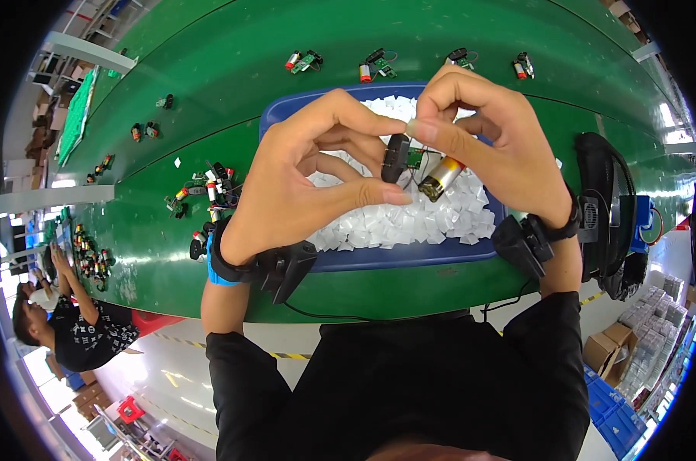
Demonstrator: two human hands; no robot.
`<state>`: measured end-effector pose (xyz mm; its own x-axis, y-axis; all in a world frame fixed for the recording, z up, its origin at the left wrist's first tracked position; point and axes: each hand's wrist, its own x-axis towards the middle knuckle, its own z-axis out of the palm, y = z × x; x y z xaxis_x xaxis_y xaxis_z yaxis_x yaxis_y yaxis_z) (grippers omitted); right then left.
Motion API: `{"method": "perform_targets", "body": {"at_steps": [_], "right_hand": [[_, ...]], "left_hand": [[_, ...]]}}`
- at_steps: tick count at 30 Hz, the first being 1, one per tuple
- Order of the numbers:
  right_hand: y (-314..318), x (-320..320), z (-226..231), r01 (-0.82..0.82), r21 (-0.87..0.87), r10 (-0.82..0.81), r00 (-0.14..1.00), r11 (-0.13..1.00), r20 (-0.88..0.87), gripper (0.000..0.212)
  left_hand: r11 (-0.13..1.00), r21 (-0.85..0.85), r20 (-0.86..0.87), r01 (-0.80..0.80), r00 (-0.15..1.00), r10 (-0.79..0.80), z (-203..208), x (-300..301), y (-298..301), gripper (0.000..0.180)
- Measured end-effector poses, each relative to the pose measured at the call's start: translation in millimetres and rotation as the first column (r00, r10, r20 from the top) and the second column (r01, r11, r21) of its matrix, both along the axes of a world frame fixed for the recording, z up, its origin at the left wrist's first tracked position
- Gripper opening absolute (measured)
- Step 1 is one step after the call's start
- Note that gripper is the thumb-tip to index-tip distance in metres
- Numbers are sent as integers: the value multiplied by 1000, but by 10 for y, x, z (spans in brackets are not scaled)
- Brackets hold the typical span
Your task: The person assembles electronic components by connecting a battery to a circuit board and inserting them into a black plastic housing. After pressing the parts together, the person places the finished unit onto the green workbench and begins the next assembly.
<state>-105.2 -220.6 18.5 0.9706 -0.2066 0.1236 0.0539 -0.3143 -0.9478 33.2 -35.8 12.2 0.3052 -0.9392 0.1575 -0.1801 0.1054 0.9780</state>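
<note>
My left hand [305,165] is closed, its thumb and index finger gripping a black plastic connector-like part [396,159] by its edges. A small green circuit board [415,158] juts from that part, and thin wires run toward a silver-and-yellow cylindrical battery [442,178]. Beside the top of the black part, my right hand [494,131] pinches thumb against index finger; what lies between those fingertips is too small to tell. The battery shows just below my right thumb. Under both hands is a blue tray [378,261] heaped with small white square pieces [386,230].
Similar battery-and-board assemblies [377,66] stand in a spaced row along the green table [232,84]'s far side. More lie in a pile [212,188] left of the tray. A black bag-like object [600,207] sits at right. Another person [79,323] works at far left.
</note>
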Motion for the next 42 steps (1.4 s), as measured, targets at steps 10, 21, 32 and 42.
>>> {"method": "perform_targets", "body": {"at_steps": [10,21,32,42], "right_hand": [[3,57,-65,184,-52,-176,976,982,124,12],[-53,10,35,318,-747,190,841,584,507,28],[19,33,-48,285,-462,-59,894,840,445,15],[-225,-95,24,67,-453,-8,991,889,132,17]], "left_hand": [[997,38,-83,70,994,-67,-30,-30,-34,39],[994,93,-452,-50,888,87,-59,130,-50,33],[990,10,-351,-140,927,134,-3,23,-57,36],[967,-49,-276,-248,934,226,-41,96,-88,39]]}}
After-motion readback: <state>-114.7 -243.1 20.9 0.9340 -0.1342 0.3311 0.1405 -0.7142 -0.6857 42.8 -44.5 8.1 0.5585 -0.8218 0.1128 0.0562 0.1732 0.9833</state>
